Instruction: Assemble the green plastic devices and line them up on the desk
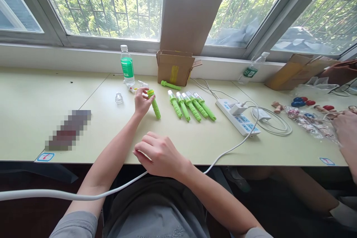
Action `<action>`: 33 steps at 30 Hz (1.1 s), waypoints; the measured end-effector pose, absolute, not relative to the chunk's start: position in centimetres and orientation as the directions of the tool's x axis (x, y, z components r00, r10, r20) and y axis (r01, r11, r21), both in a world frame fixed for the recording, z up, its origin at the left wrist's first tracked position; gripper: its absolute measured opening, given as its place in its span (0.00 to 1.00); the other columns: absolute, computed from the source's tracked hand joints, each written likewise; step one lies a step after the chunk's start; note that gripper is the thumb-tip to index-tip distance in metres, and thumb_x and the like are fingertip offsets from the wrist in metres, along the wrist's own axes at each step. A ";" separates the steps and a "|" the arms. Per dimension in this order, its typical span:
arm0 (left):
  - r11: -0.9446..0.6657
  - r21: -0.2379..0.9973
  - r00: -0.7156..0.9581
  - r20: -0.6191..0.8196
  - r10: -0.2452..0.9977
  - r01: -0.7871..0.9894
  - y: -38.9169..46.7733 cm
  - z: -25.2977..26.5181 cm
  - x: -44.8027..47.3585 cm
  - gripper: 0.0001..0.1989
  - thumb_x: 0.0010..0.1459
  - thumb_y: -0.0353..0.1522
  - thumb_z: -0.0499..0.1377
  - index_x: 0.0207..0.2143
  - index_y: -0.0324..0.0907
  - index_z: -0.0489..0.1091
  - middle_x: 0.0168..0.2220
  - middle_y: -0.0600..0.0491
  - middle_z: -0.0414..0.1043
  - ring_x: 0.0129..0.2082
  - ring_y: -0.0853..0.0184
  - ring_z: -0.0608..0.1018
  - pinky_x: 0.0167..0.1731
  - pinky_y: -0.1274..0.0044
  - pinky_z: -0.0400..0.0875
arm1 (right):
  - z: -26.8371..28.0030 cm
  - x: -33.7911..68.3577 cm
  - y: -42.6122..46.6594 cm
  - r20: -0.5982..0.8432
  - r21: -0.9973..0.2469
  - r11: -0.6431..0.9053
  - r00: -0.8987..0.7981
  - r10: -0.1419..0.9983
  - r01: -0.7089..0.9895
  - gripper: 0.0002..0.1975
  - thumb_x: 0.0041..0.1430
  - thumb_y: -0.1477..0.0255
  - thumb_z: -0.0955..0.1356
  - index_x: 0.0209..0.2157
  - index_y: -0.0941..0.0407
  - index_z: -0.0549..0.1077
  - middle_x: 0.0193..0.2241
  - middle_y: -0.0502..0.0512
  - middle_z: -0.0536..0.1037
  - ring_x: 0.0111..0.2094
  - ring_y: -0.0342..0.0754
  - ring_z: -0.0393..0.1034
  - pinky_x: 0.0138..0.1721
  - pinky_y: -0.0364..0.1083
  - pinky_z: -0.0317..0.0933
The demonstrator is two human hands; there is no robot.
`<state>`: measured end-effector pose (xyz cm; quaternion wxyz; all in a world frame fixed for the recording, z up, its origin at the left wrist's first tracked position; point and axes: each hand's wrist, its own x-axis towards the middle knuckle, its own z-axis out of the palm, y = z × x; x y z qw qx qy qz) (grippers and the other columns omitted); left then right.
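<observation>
My left hand is closed around the upper end of a green ribbed plastic stick, with its lower end slanting down to the right, close to the table. In front of my body, at the table's near edge, my right hand is curled with thumb and fingers drawn together; anything inside is hidden. Several similar green sticks with clear ends lie in a row to the right. Another green piece rests by the cardboard box. Left of my left hand is a small clear plastic piece.
Behind stand a water bottle and a cardboard box. A power strip lies to the right, its white cable running over the table edge past my right hand. Another person's hand is among bagged small parts at far right.
</observation>
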<state>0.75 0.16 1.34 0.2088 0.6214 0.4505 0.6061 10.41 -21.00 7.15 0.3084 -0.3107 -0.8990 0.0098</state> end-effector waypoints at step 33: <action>-0.584 0.730 -0.112 0.653 0.749 0.355 -0.4 1.5 1.5 0.15 0.49 0.32 0.64 0.40 0.44 0.65 0.37 0.55 0.64 0.22 0.77 0.71 0.26 0.80 0.72 | 0.4 13.2 -7.1 0.444 -0.521 0.194 0.070 0.893 0.831 0.24 0.57 0.66 0.62 0.54 0.58 0.60 0.45 0.63 0.70 0.45 0.55 0.65 0.35 0.48 0.61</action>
